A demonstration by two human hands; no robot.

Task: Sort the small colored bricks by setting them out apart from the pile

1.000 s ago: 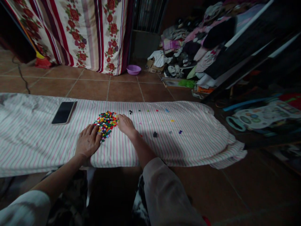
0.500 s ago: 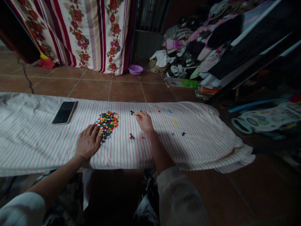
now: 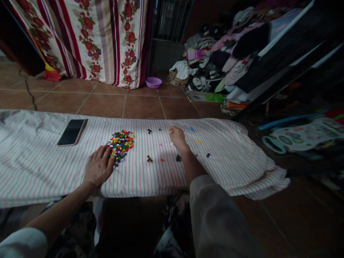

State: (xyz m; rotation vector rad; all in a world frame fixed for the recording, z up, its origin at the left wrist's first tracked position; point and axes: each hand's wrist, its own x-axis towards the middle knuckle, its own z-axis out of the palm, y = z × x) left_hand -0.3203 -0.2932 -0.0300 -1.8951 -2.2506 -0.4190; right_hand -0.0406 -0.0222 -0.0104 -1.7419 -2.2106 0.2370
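Observation:
A heap of small many-coloured cubes (image 3: 124, 141) lies on the striped cloth (image 3: 150, 179). My left hand (image 3: 99, 166) rests flat at the heap's left edge, fingers stretched out and fingertips touching the nearest cubes. To the right, my right hand (image 3: 178, 137) is closed in a pinch low over the cloth, with a tiny yellow-green cube (image 3: 171, 131) at its fingertips. Around it sit small colour groups: black cubes (image 3: 149, 131), brown cubes (image 3: 149, 158), an orange cube (image 3: 161, 160), dark grey cubes (image 3: 178, 158), yellow cubes (image 3: 198, 141), light blue cubes (image 3: 191, 129) and purple cubes (image 3: 208, 155).
A phone (image 3: 72, 132) lies on the cloth left of the heap. Beyond the cloth's far edge, a purple basin (image 3: 153, 82) stands on the tiled floor before a floral curtain (image 3: 104, 43). Piled clothes (image 3: 209, 61) fill the back right.
My right hand has moved right, from beside the black cubes to the yellow-green spot. A pink cube and the dark grey cubes now show. My left hand stays at the heap.

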